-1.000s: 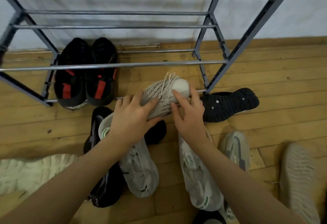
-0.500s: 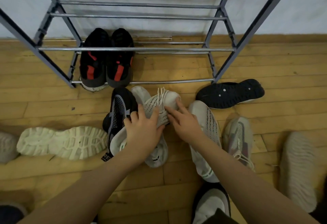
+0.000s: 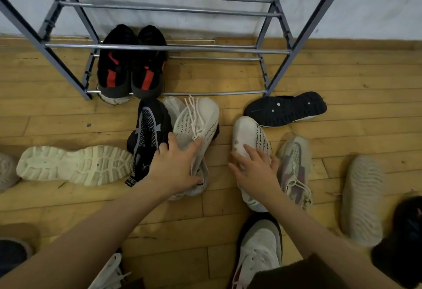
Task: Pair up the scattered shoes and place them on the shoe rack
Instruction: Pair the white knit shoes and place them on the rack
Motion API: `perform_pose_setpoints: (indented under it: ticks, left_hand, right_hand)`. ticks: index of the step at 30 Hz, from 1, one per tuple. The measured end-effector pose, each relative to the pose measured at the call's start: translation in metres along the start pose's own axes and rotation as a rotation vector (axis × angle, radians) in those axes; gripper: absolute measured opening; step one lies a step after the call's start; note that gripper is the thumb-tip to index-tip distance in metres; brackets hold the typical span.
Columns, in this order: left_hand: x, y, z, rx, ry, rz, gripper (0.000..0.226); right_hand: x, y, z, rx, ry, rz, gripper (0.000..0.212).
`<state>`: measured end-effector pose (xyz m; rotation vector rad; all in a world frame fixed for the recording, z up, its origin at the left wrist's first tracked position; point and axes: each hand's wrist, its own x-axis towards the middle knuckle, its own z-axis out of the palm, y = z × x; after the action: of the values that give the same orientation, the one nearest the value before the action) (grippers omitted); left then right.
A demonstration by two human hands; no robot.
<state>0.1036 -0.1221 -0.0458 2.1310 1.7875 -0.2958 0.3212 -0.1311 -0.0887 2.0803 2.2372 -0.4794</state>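
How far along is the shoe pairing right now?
Done: one black-and-red pair sits on the rack. In hand: the left hand holds a white knit shoe, the right hand rests on its match. Left: the other loose shoes on the floor, several sole-up.
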Motion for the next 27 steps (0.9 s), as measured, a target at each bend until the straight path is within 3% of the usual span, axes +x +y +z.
perform_pose_setpoints:
  ticks: [5,9,12,18,23,25,27]
  left_hand:
    - [-0.010,0.000,0.011,-0.037,0.055,0.070,0.112]
    - [-0.021,-0.005,0.020,0.000,0.113,0.185,0.099]
    - [-0.029,-0.005,0.026,0.029,0.150,0.158,0.084]
    - [-0.034,-0.006,0.022,-0.139,0.248,0.163,0.065]
    - [-0.025,0.003,0.014,-0.293,0.351,0.166,0.054]
    - [-0.023,0.011,0.015,-0.319,0.362,0.162,0.053]
    - [-0.022,0.017,0.019,-0.341,0.360,0.162,0.053]
  right_hand:
    - [-0.022,0.022,0.017,-0.124,-0.151,0.016,0.072]
    - [-0.030,0.023,0.017,-0.096,-0.142,0.046,0.086]
    - [-0.037,0.022,0.016,-0.043,-0.127,0.021,0.082]
    - [-0.041,0.020,0.011,0.080,0.029,-0.068,0.050]
    - [-0.043,0.028,0.015,0.050,-0.028,-0.092,0.036]
    - [-0.046,0.035,0.016,0.009,-0.050,-0.074,0.045]
    - [-0.050,0.043,0.018,-0.054,-0.081,-0.057,0.066]
